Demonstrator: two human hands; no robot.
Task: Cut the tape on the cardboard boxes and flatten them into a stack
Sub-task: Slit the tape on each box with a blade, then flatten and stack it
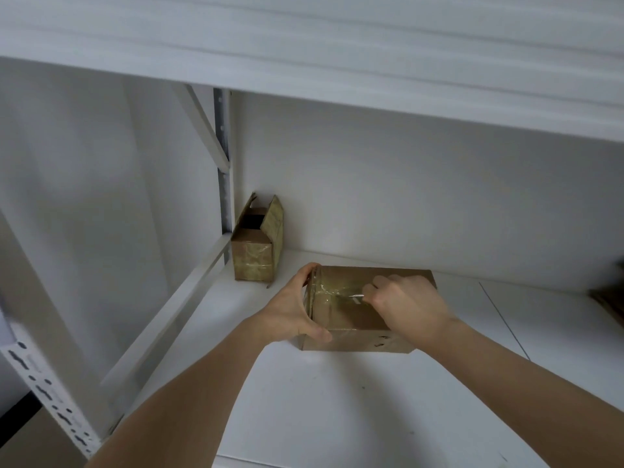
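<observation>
right hand (405, 304) has its grip curled tight around a small blade (356, 295), only the shiny metal tip pokes out past the knuckles, so can't really tell what kind of cutter it is. that tip sits right on the clear tape (332, 292) running across the top of the closed cardboard box (351, 319). left hand (297, 310) is gripping the box's left end, fingers curled over the far top corner and thumb pressed on the near side face, kinda clamping it in place.

the box itself sits flat on a white shelf (337, 400), roughly mid-shelf, a bit back from the front edge. its tape looks wrinkly and glossy, and the near side has a few dark scuff marks toward the right.

further back in the left corner there's a second cardboard box (258, 248), narrower, standing against the wall with its top flaps open and tape wrapped around its lower part. it's well apart from the one being worked on.

white metal uprights (224, 157) with slotted holes frame the left side, and another white shelf board (337, 62) hangs overhead. something brown (611, 305) peeks in at the far right edge, too cut off to tell what it is.
</observation>
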